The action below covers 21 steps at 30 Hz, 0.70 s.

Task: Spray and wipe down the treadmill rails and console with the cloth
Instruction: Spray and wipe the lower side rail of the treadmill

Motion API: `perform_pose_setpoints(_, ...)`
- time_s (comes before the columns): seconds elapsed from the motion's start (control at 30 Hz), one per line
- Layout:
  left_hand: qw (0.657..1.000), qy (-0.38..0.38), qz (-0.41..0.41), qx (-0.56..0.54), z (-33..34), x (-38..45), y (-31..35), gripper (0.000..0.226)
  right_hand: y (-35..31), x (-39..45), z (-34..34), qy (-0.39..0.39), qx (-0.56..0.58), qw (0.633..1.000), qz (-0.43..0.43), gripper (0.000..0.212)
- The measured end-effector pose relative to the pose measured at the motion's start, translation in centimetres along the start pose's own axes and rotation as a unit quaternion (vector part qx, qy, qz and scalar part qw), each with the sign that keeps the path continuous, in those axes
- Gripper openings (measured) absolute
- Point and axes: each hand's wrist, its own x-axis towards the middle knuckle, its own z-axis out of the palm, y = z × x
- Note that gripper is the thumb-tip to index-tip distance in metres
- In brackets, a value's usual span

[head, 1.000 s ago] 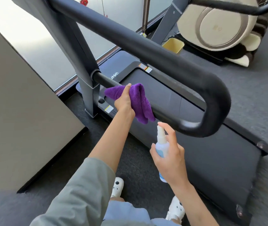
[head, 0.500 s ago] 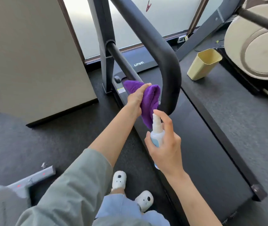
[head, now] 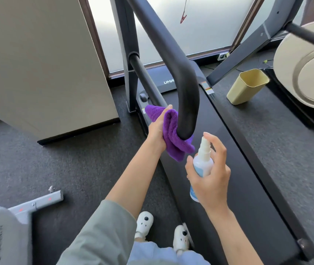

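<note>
My left hand [head: 156, 129] grips a purple cloth [head: 173, 136] and presses it around the lower bar of the treadmill's black handrail [head: 171, 48], just at the rail's curved end. The cloth's loose ends hang below the bend. My right hand [head: 210, 176] holds a white spray bottle [head: 202, 165] upright, a little right of and below the cloth, with the forefinger raised over the nozzle. The treadmill belt [head: 234, 169] runs underneath. The console is out of view.
A beige panel [head: 41, 64] stands at the left. A yellow bin [head: 247, 87] sits on the floor right of the treadmill, beside a cream exercise machine [head: 305, 73]. A grey machine foot [head: 35, 205] lies at lower left. My white shoes [head: 144, 222] stand on dark carpet.
My left hand has slid the cloth along the lower bar toward me, down to the rail's curved end. The spray bottle stays close beside it. My view has swung to face along the treadmill.
</note>
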Motion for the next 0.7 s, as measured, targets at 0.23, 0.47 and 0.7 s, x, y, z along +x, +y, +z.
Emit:
perform_pose_setpoints(0.23,0.997,-0.063,0.001,-0.037,0.4,-2.8,-1.9,0.026,1.8,1.4,-3.1,-0.044,0.026,0.998,-0.039,0.06)
perform_pose_setpoints(0.47,0.997,0.022,0.07,-0.028,-0.9,0.1,-0.7,0.015,3.7,4.6,-3.2,-0.068,0.042,0.997,-0.002,0.058)
perform_pose_setpoints(0.7,0.997,0.049,0.014,-0.063,-1.1,5.0,5.4,0.064,5.7,8.8,1.9,-0.061,0.061,0.995,0.045,0.07)
